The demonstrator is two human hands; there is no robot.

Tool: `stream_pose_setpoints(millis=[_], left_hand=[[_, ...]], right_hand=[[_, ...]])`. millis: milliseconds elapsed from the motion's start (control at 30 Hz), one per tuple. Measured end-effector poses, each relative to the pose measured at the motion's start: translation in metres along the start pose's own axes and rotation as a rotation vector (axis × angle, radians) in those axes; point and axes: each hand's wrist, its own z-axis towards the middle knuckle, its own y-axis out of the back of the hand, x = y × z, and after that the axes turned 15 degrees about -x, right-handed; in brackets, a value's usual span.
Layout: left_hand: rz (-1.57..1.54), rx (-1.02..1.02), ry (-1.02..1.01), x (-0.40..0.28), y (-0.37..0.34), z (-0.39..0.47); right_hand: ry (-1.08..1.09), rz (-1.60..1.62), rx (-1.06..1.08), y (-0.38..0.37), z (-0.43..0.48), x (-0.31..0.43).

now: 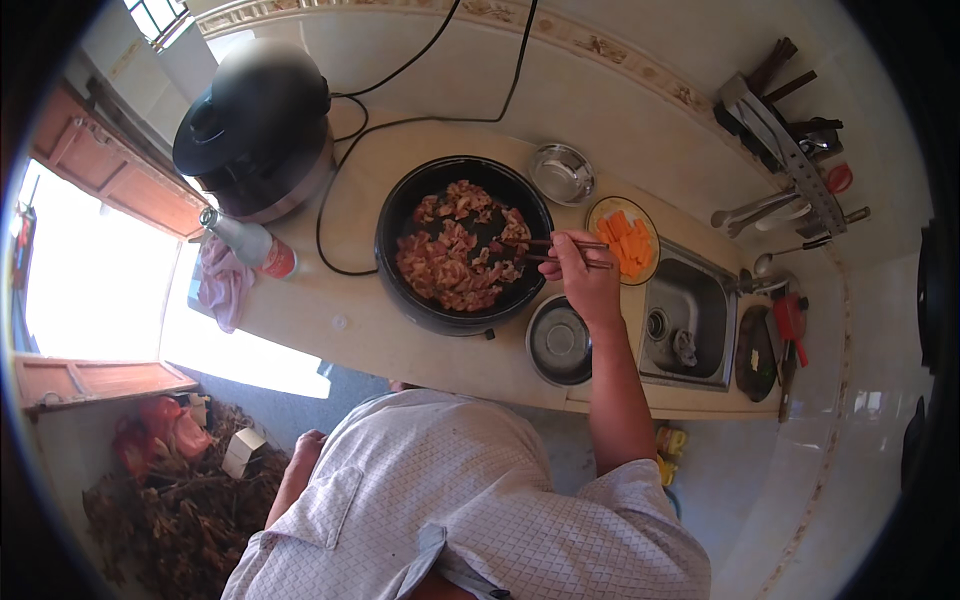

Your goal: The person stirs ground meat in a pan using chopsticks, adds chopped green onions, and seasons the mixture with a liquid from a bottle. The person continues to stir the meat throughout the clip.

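Observation:
My right hand (576, 262) grips a pair of wooden chopsticks (540, 250), whose tips reach among sliced meat (450, 255) at the right side of a round black electric pan (386, 232). The meat lies in loose heaps, pinkish and browned. Down at my left side, against the shirt, hangs my left hand (309, 444); its fingers are mostly hidden. Just right of the pan, a glass plate (651, 262) holds cut orange pieces, perhaps carrot (626, 241). Two metal bowls stand near the pan, one behind (562, 174) and one in front (559, 341).
A black-lidded cooker (255, 142) stands at the back left, with a glass bottle (251, 244) and a cloth (225, 285) before it. A black cable (321, 217) crosses the counter to the pan. At right are a sink (690, 322) and a wall rack of utensils (795, 150).

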Motion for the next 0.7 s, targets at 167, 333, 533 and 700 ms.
stream_pose_setpoints(millis=[167, 333, 533, 700], left_hand=[[0.05, -0.007, -0.045, 0.027, -0.014, 0.013], [0.021, 0.002, -0.044, 0.001, -0.004, 0.007], [-0.017, -0.033, -0.078, -0.045, 0.028, -0.014], [-0.105, 0.017, -0.018, -0.013, 0.012, -0.007]], right_hand=[[0.079, -0.151, -0.138, -0.002, 0.023, -0.006], [-0.141, 0.14, -0.012, -0.054, 0.012, -0.03], [-0.1, 0.018, 0.051, -0.038, 0.019, -0.019], [-0.112, 0.103, -0.19, -0.051, 0.059, -0.035]])
